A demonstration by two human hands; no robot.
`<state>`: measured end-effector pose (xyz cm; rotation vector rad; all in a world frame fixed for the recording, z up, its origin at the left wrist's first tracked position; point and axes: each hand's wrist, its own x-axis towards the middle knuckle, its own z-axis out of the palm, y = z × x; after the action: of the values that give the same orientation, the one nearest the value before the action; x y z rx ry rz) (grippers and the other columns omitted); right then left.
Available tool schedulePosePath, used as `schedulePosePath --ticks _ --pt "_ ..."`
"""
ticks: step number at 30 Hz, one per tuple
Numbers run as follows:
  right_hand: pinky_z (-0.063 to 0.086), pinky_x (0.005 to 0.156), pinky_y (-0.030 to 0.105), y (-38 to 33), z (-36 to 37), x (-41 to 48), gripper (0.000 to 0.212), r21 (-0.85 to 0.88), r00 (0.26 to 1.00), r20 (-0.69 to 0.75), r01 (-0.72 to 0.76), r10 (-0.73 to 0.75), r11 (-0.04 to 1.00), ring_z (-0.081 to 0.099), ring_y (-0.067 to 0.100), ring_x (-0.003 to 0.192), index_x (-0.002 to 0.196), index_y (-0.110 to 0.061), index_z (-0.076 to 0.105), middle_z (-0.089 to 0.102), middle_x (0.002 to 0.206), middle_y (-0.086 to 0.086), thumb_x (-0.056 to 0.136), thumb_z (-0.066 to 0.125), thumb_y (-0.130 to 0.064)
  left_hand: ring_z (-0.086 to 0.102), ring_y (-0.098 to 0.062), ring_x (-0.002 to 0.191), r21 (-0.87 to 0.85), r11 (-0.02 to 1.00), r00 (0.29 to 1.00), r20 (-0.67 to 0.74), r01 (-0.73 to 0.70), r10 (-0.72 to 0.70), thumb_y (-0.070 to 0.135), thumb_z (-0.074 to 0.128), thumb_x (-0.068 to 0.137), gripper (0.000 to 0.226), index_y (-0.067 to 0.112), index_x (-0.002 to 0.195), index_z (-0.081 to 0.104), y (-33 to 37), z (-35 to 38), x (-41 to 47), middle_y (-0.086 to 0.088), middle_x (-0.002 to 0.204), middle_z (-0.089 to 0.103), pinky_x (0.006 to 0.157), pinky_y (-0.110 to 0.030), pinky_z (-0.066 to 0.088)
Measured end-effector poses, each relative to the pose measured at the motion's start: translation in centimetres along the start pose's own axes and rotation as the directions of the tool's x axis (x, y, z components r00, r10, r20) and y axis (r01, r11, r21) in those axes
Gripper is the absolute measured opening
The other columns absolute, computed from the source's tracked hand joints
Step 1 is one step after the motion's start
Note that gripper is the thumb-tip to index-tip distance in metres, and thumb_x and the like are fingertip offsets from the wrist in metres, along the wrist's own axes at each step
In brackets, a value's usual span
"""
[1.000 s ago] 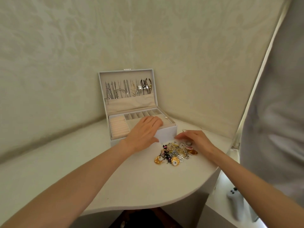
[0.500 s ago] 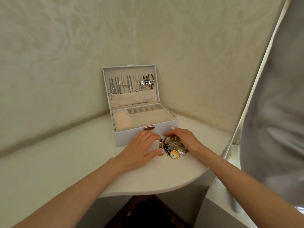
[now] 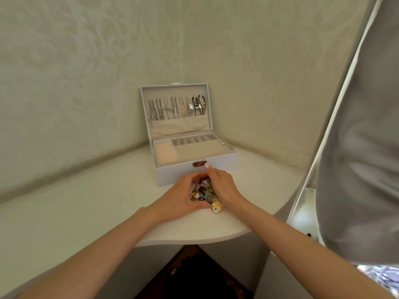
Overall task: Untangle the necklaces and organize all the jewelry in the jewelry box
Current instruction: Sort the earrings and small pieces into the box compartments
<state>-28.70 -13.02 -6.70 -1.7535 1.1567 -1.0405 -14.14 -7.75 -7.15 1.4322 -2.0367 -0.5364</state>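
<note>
Jewelry pile (image 3: 203,194) sits on the table (image 3: 86,201) just beside the near wall of the open jewelry box (image 3: 172,176) in the head view, left hand (image 3: 179,199) and right hand (image 3: 224,188) cupped round it, fingers (image 3: 216,175) curled onto the tangle. I'd spread it flat and tease chains loose slowly; yanking probably tightens knots.

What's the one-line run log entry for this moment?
step: gather | left hand: holds jewelry pile | right hand: holds jewelry pile | jewelry box: open | necklaces: hung in lid
</note>
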Motion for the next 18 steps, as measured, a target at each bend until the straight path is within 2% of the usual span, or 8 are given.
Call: schedulePosePath --ticks 6,8,9,11,13,14,16,18 --pt "0.048 0.087 0.026 -0.2 0.4 0.1 0.037 0.072 0.994 0.11 -0.029 0.021 0.997 0.061 0.012 0.1 0.101 -0.016 0.07 0.069 0.105 -0.002 0.099 0.04 -0.037 0.037 -0.003 0.128 0.061 0.998 1.0 0.012 0.007 -0.008 0.028 0.063 0.088 0.063 0.021 0.139 0.028 -1.7 -1.6 -1.6 0.006 0.137 0.039 0.109 -0.024 0.031" --pt "0.049 0.079 0.022 0.0 -0.4 0.2 0.032 0.195 0.997 0.056 -0.06 0.05 0.979 0.061 0.012 0.097 0.101 -0.016 0.069 0.068 0.107 -0.001 0.1 0.04 -0.029 0.038 -0.002 0.126 0.057 0.998 1.0 -0.002 -0.013 0.013 0.018 0.06 0.089 0.055 0.018 0.136 0.032 -1.9 -1.8 -1.9 0.003 0.135 0.041 0.107 -0.018 0.03" --pt "0.048 0.077 0.021 0.1 -1.0 0.2 0.03 0.243 0.998 -0.032 -0.048 0.058 0.969 0.061 0.011 0.094 0.1 -0.014 0.068 0.068 0.105 0.0 0.1 0.04 -0.025 0.039 -0.001 0.124 0.064 0.997 0.998 -0.035 -0.04 0.043 0.013 0.059 0.088 0.05 0.017 0.133 0.037 -2.0 -1.9 -2.1 0.004 0.132 0.042 0.106 -0.017 0.031" --pt "0.047 0.084 0.027 0.7 -2.3 0.5 0.022 0.225 0.952 -0.3 0.018 0.052 0.974 0.06 0.012 0.094 0.099 -0.013 0.065 0.066 0.1 0.0 0.097 0.043 -0.017 0.042 -0.001 0.113 0.137 0.985 0.973 -0.193 -0.102 0.128 0.004 0.057 0.085 0.039 0.016 0.12 0.045 -2.2 -2.1 -2.3 0.004 0.12 0.043 0.1 -0.018 0.035" --pt "0.044 0.093 0.035 1.6 -3.7 1.4 0.019 0.16 0.874 -0.48 -0.006 0.083 0.987 0.056 0.02 0.102 0.105 -0.013 0.06 0.061 0.106 0.003 0.092 0.046 -0.01 0.041 -0.007 0.103 0.21 0.974 0.895 -0.415 -0.08 0.163 -0.006 0.056 0.08 0.035 0.01 0.109 0.047 -2.5 -2.3 -2.2 0.002 0.111 0.041 0.093 -0.021 0.036" --pt "0.042 0.097 0.037 2.0 -4.3 1.9 0.025 0.139 0.855 -0.505 -0.058 0.121 0.989 0.054 0.023 0.107 0.113 -0.012 0.056 0.058 0.113 0.005 0.09 0.046 -0.007 0.039 -0.01 0.102 0.214 0.976 0.841 -0.521 -0.031 0.141 -0.008 0.055 0.078 0.034 0.006 0.107 0.046 -2.5 -2.3 -2.2 0.002 0.108 0.038 0.091 -0.025 0.038" --pt "0.038 0.101 0.036 2.7 -5.2 2.8 0.041 0.097 0.869 -0.455 -0.171 0.196 0.981 0.048 0.025 0.117 0.129 -0.011 0.046 0.051 0.129 0.007 0.089 0.045 -0.004 0.038 -0.015 0.104 0.141 0.985 0.757 -0.653 0.097 0.019 -0.008 0.055 0.078 0.035 0.003 0.11 0.042 -2.7 -2.5 -2.0 0.0 0.108 0.033 0.091 -0.033 0.041" --pt "0.035 0.103 0.035 2.9 -5.5 3.3 0.053 0.016 0.918 -0.339 -0.215 0.207 0.977 0.044 0.025 0.126 0.14 -0.011 0.036 0.046 0.139 0.006 0.089 0.044 -0.002 0.039 -0.021 0.112 0.021 0.976 0.754 -0.639 0.217 -0.154 -0.004 0.054 0.081 0.045 -0.002 0.123 0.036 -3.1 -2.5 -1.7 -0.005 0.117 0.032 0.097 -0.038 0.041"
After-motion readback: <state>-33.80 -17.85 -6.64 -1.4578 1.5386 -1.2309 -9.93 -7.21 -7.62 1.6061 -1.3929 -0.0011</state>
